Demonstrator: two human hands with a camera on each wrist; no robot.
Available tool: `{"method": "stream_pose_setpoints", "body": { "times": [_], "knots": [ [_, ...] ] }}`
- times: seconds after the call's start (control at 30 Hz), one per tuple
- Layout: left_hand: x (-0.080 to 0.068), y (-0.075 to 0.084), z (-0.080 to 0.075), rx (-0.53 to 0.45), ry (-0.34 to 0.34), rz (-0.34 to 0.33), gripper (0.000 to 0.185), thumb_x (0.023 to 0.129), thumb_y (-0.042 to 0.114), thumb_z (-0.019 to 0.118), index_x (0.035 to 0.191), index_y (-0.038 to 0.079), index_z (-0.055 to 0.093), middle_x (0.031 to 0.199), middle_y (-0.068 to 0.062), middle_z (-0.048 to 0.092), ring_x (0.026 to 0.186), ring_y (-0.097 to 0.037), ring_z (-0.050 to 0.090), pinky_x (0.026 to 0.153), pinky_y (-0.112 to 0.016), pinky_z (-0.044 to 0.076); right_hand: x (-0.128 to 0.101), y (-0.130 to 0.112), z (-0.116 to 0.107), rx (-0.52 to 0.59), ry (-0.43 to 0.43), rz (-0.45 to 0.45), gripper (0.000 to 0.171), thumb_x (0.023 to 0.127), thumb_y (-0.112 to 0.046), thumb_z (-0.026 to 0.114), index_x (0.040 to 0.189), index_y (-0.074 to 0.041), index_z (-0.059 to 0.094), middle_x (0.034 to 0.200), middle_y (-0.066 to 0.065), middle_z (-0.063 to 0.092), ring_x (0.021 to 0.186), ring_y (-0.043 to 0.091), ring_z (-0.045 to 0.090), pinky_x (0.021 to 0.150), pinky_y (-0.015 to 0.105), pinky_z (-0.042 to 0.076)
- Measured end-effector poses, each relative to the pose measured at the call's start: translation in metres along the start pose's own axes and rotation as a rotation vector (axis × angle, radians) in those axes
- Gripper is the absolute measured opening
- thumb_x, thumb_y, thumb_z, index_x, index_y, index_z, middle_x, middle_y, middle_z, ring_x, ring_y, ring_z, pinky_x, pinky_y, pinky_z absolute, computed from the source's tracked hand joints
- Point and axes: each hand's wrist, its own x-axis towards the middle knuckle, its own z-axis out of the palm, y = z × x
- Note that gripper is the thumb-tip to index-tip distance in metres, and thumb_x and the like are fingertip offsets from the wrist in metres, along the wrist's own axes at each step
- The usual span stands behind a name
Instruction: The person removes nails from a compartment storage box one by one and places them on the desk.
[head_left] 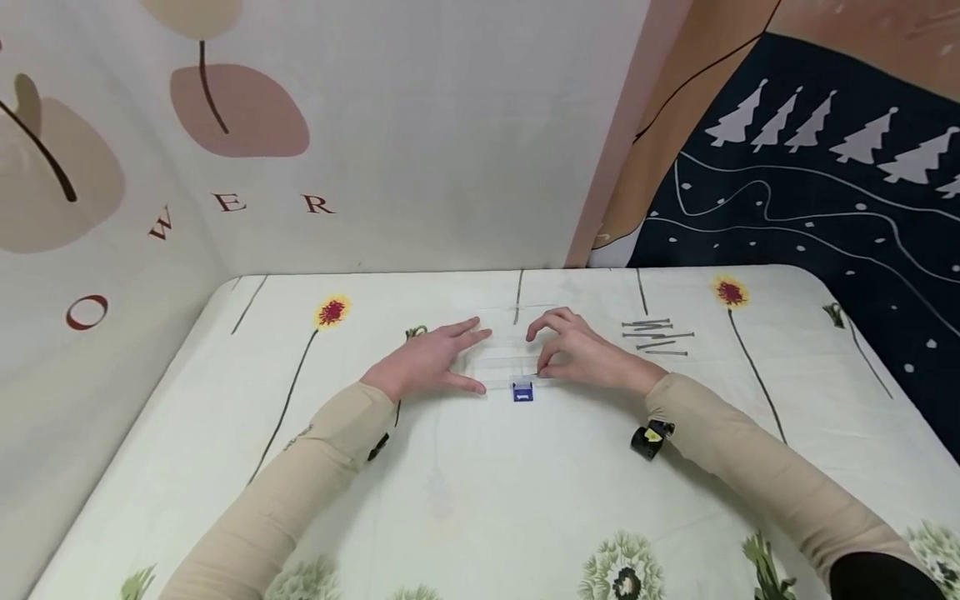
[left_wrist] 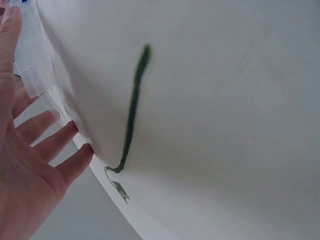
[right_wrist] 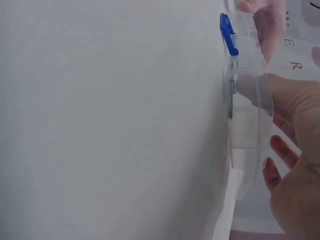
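- A clear plastic box [head_left: 510, 364] with a blue latch [head_left: 522, 391] lies flat on the flower-printed table [head_left: 480, 500], at about the middle of its width and toward the far half; the latch sits on the box's near edge, facing the person.
- The left hand [head_left: 427, 362] lies at the box's left end, fingers straight and spread; the left wrist view shows the fingertips [left_wrist: 70, 131] reaching along and over the box's edge [left_wrist: 35, 70], with the thumb stretched along its near side.
- The right hand [head_left: 581, 354] is at the box's right end, fingers bent and arched over the lid; the thumb and a fingertip [head_left: 542, 369] meet the box's near right edge, just right of the latch.
- In the right wrist view the box [right_wrist: 247, 105] stands out edge-on against the cloth, the latch [right_wrist: 228, 34] on its near rim, and the fingers [right_wrist: 285, 150] show through the clear lid behind it; how tightly they press cannot be told.
- A small group of nails [head_left: 656, 335] lies on the table to the right of the box, just beyond the right hand and apart from it.
- Both hands flank the box, which lies between them with its middle left uncovered.
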Motion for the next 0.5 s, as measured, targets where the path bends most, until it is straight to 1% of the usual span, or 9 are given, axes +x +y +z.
{"method": "stream_pose_setpoints", "body": {
  "times": [0.23, 0.33, 0.5],
  "knots": [
    [0.0013, 0.0004, 0.0020, 0.006, -0.009, -0.013, 0.094, 0.077, 0.062, 0.070, 0.153, 0.022, 0.030, 0.160, -0.005, 0.018, 0.141, -0.028, 0.029, 0.107, -0.046, 0.034, -0.0023, 0.0024, -0.0034, 0.081, -0.018, 0.018, 0.010, 0.078, -0.008, 0.081, 0.074, -0.016, 0.075, 0.117, 0.003, 0.057, 0.121, 0.031, 0.037, 0.103, 0.052, 0.025],
    [0.0019, -0.0001, 0.0023, 0.008, -0.010, -0.011, 0.094, 0.078, 0.062, 0.069, 0.153, 0.022, 0.030, 0.160, -0.005, 0.018, 0.141, -0.028, 0.028, 0.107, -0.045, 0.033, -0.0032, 0.0029, -0.0052, 0.115, -0.022, 0.045, 0.011, 0.079, -0.008, 0.080, 0.075, -0.017, 0.076, 0.117, 0.003, 0.058, 0.122, 0.031, 0.037, 0.103, 0.052, 0.025],
    [0.0021, -0.0009, 0.0025, 0.008, -0.004, -0.002, 0.093, 0.078, 0.061, 0.070, 0.153, 0.022, 0.031, 0.160, -0.005, 0.018, 0.141, -0.028, 0.029, 0.106, -0.045, 0.035, -0.0063, 0.0049, -0.0077, 0.171, 0.007, 0.089, 0.011, 0.080, -0.006, 0.079, 0.077, -0.016, 0.076, 0.112, 0.002, 0.059, 0.119, 0.029, 0.038, 0.102, 0.050, 0.027]
  ]
}}
